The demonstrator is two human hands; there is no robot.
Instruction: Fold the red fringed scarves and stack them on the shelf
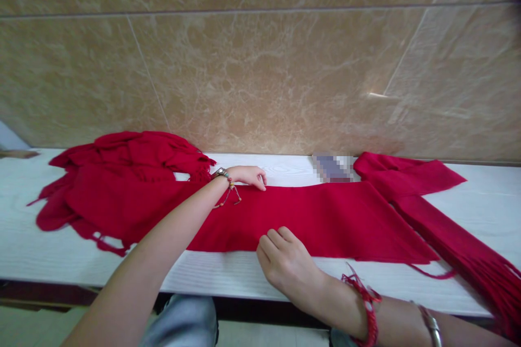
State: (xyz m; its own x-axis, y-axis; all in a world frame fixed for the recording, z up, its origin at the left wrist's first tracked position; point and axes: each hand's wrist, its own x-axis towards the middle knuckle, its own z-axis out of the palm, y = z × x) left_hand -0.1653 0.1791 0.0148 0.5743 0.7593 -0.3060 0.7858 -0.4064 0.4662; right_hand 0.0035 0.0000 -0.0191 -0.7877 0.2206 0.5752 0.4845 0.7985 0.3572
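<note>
A long red scarf [321,217] lies spread flat across the white surface. At its far edge my left hand [249,175] has thumb and fingertips pressed together on the cloth. My right hand [287,263] is closed in a loose fist over the scarf's near edge. Its fingertips and thumb are turned away, so what they hold, if anything, is hidden. To the left, the red cloth is heaped in folds [134,157], with some fringe showing. On the right lies a folded red strip [411,173], and beside it another strip with long fringe [468,238] runs over the near edge.
The white wood-grain table [228,276] is long and narrow, against a brown marbled tile wall [260,81]. A blurred-out flat item [334,168] lies at the back by the wall. My knee in jeans [183,320] is below the near edge.
</note>
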